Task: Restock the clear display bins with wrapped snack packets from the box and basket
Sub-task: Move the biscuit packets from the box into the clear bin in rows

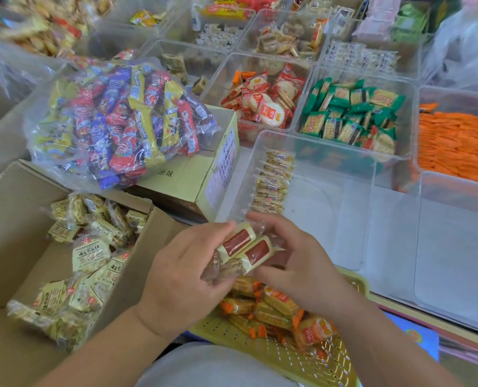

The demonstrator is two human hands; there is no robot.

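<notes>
Two packets (246,247) are sitting between both grips. Your left grip (182,263) is curling under their lower ends and your right grip (293,261) is pinching the upper ends. You are holding them over the basket (302,358), just short of the bin (330,146).

Risks:
- The wrappers are looking slick, so one packet may be sliding free into the basket.
- A hasty placement may be toppling the row (274,182) along the bin's left wall.
</notes>
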